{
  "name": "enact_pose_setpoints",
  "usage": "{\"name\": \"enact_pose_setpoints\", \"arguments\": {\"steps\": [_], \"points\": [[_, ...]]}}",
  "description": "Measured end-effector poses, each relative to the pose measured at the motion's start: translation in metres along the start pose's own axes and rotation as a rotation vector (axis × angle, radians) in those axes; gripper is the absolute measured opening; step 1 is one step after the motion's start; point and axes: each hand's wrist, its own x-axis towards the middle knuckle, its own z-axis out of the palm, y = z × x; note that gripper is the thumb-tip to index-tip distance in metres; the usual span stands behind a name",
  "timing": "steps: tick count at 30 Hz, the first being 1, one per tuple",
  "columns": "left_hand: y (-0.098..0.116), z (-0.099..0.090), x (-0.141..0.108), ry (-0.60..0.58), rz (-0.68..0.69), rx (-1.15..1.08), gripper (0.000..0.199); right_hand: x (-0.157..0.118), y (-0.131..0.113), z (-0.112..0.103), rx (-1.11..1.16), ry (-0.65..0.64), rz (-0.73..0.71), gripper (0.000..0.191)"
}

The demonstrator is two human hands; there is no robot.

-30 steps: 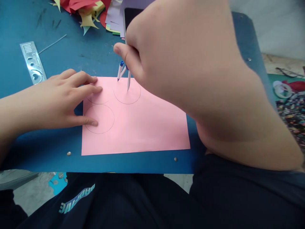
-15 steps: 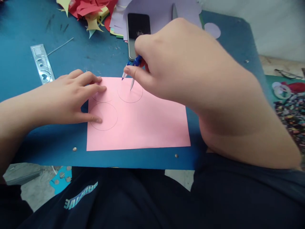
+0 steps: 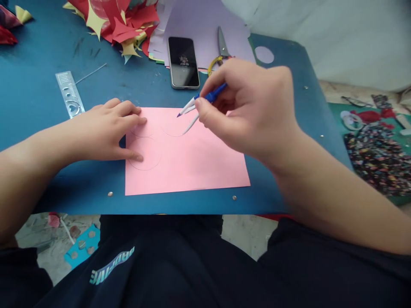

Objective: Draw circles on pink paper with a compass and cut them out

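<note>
The drawing compass is over the upper middle of the pink sheet, tilted, its blue head toward the right hand and its white legs slanting down to the left. The 2 leg tips stand a little apart; whether either touches the paper cannot be told. The right hand pinches the compass by its head between thumb and bent fingers.

On the sheet, a thin drawn circle lies at the left, with part of another line just above it and a faint arc below the compass tips. The left hand is spread wide and presses on the left part of the sheet, thumb well away from the fingers, the thumb tip inside the lower circle.

The sheet lies flat on a blue table, near its front edge. Beyond the compass, a phone lies face up, overlapping purple paper. Scissors rest on that paper, their yellow handle partly hidden behind the right hand, and a pale purple disc lies to their right. Beyond the left hand are a clear stencil ruler and a thin rod. Farther back sits a heap of red and yellow scraps. At the far right, dark patterned cloth lies beside a white ring.
</note>
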Motion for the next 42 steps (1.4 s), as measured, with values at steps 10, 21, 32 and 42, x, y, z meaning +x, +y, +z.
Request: {"name": "enact_pose_setpoints", "arguments": {"steps": [10, 21, 32, 42], "points": [[0.000, 0.001, 0.000, -0.001, -0.006, 0.030, 0.085, -0.043, 0.002, 0.022, 0.002, 0.072, 0.029, 0.010], [-0.003, 0.008, 0.001, 0.014, -0.010, -0.019, 0.089, -0.042, 0.015, 0.035, 0.102, 0.208, -0.072, 0.007], [-0.003, 0.010, 0.002, -0.003, -0.059, -0.089, 0.103, -0.044, 0.017, 0.033, 0.111, 0.152, -0.019, 0.010], [0.005, 0.004, 0.003, -0.010, -0.057, 0.002, 0.120, -0.045, 0.023, 0.039, 0.089, 0.177, -0.050, 0.015]]}}
